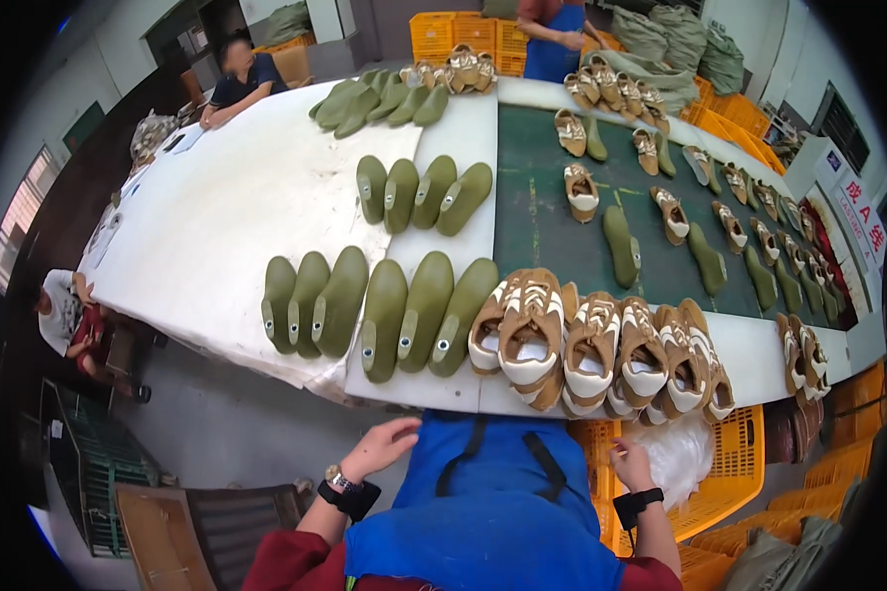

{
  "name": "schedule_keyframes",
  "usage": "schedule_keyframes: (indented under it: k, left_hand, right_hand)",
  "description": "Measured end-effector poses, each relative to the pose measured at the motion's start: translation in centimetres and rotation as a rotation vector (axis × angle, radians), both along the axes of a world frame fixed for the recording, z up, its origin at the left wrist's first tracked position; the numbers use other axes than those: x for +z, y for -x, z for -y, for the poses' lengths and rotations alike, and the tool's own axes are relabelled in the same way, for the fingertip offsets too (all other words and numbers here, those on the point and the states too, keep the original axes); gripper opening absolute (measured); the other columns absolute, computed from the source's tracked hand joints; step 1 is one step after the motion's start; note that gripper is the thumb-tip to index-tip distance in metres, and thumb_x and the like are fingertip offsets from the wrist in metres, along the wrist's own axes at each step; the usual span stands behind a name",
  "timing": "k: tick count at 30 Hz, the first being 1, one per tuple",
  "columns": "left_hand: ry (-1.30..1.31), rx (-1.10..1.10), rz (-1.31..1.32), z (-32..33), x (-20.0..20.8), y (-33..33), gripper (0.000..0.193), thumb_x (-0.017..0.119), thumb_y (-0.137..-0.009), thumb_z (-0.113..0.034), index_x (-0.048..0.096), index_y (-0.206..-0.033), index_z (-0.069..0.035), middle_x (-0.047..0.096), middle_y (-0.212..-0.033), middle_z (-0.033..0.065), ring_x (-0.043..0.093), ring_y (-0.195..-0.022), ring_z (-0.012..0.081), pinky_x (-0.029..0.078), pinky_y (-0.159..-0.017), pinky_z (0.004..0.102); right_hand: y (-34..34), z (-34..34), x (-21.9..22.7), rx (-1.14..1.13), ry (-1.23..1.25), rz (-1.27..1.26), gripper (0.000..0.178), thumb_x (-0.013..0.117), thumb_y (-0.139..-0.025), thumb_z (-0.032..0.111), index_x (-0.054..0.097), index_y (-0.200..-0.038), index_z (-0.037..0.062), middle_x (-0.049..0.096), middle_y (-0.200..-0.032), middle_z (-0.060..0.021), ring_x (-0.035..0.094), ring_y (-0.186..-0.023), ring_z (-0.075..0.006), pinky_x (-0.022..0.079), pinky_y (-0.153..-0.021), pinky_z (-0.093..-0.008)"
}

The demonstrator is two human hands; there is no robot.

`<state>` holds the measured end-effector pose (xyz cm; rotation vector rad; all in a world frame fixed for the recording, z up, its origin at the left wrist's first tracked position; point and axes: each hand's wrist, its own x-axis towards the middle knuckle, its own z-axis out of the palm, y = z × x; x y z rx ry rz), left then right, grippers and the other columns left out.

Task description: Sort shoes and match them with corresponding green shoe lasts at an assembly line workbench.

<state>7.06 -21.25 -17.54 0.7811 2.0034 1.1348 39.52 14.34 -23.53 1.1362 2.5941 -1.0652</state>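
My left hand (382, 445) hangs in front of the table's near edge, fingers stretched out and nothing in it. My right hand (633, 465) is low beside an orange crate (739, 463), its fingers loosely bent and slightly apart; I see nothing held. A clear plastic bag (680, 455) lies in that crate. Just beyond my hands, brown-and-white sneakers (530, 335) stand in a row along the table edge. To their left are green shoe lasts (385, 320), soles down in a group, with more green lasts (341, 300) beside them.
Sneakers paired with lasts cover a dark green conveyor belt (552, 246) at right. More lasts (379, 103) stand at the white table's (237, 197) far end. A person in a blue apron (554, 44) stands opposite; others sit at left. A wooden chair (168, 532) is behind my left arm.
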Motion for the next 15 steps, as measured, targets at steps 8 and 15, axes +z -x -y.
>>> schedule_keyframes:
  k: [8,15]
  left_hand:
    - [-0.053,0.083,-0.865,-10.4,6.6,3.4,0.048,0.064,-0.079,-0.012,0.047,-0.123,-0.004,0.057,-0.108,0.0168,0.055,-0.101,0.0348,0.048,-0.082,0.0406]
    - [0.563,-0.032,-0.97,-15.7,4.2,6.4,0.072,0.06,-0.082,-0.037,0.028,-0.139,-0.006,0.064,-0.065,0.0151,0.062,-0.057,0.0337,0.049,-0.053,0.0432]
  right_hand:
    - [-5.4,-0.5,-9.1,-0.226,-0.297,0.06,0.048,0.07,-0.075,0.024,0.054,-0.114,0.0001,0.064,-0.087,-0.0223,0.062,-0.08,-0.0402,0.05,-0.075,-0.0447]
    - [-3.9,0.4,-11.1,-0.404,-0.054,-0.022,0.025,0.064,-0.072,0.008,0.059,-0.095,-0.0007,0.062,-0.086,-0.0236,0.06,-0.084,-0.0418,0.048,-0.075,-0.0461]
